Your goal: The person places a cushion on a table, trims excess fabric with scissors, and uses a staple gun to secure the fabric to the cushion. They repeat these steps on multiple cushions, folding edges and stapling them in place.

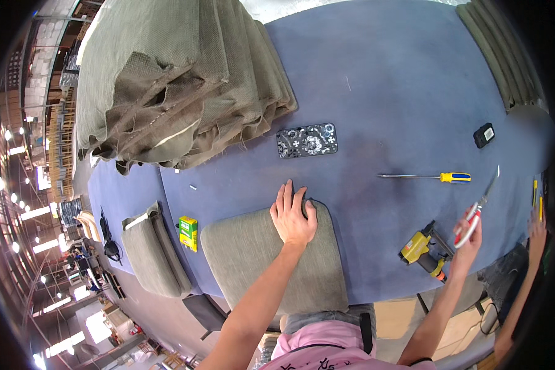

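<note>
My left hand (293, 216) lies with its fingers spread on the far edge of a grey-green upholstered cushion (271, 265), which rests on the blue table in front of me. Off to the right, my right hand (468, 237) is closed around the red-and-white handles of a pair of scissors (484, 200), blades pointing away from me. Just left of that hand a yellow-and-black air stapler (420, 248) lies on its side. Beyond it is a screwdriver (453, 177) with a yellow-and-blue handle. A black patterned phone (307, 140) lies past my left hand.
A tall stack of grey-green fabric covers (185, 80) fills the far left. Two more cushions (154, 253) and a green-yellow box (188, 233) sit left of mine. At right are a small black device (484, 135), folded fabric (499, 49) and another person's hand (537, 228).
</note>
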A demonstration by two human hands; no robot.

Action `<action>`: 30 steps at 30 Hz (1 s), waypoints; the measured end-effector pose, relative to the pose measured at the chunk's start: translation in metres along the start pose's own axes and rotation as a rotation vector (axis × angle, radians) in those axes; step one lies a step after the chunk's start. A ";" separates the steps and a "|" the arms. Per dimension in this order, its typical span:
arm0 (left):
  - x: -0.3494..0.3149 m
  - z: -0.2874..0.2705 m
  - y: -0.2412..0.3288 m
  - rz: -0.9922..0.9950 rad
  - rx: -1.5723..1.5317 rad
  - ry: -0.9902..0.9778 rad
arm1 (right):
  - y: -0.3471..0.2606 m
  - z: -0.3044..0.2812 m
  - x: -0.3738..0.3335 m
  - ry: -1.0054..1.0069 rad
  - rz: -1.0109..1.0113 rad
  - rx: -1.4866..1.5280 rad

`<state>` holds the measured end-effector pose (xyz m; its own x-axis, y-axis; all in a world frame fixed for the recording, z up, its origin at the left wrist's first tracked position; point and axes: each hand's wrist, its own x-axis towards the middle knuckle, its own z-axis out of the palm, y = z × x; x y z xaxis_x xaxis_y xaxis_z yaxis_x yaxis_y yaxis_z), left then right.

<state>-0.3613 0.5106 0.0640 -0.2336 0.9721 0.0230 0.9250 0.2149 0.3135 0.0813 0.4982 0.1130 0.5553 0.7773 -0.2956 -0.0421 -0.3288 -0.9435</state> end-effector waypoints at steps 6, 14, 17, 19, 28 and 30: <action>0.000 -0.003 -0.001 -0.019 0.009 -0.030 | -0.152 0.178 0.029 -0.527 -0.978 -0.482; 0.000 -0.003 -0.003 -0.034 0.008 -0.027 | -0.282 0.349 0.090 -1.679 -0.226 -0.803; 0.001 -0.003 -0.006 -0.031 -0.012 -0.027 | -0.316 0.379 0.103 -1.740 -0.223 -0.939; 0.000 -0.002 -0.007 -0.044 -0.022 -0.032 | -0.335 0.392 0.103 -1.777 -0.276 -0.920; 0.002 -0.004 -0.009 -0.083 -0.038 -0.074 | -0.361 0.422 0.115 -1.877 -0.265 -1.011; 0.002 -0.005 -0.008 -0.092 -0.049 -0.078 | -0.361 0.425 0.117 -1.894 -0.250 -1.000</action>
<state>-0.3706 0.5103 0.0666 -0.2908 0.9533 -0.0811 0.8847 0.3003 0.3567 -0.1920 0.9357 0.3550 -0.8214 0.0915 -0.5630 0.5674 0.2319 -0.7901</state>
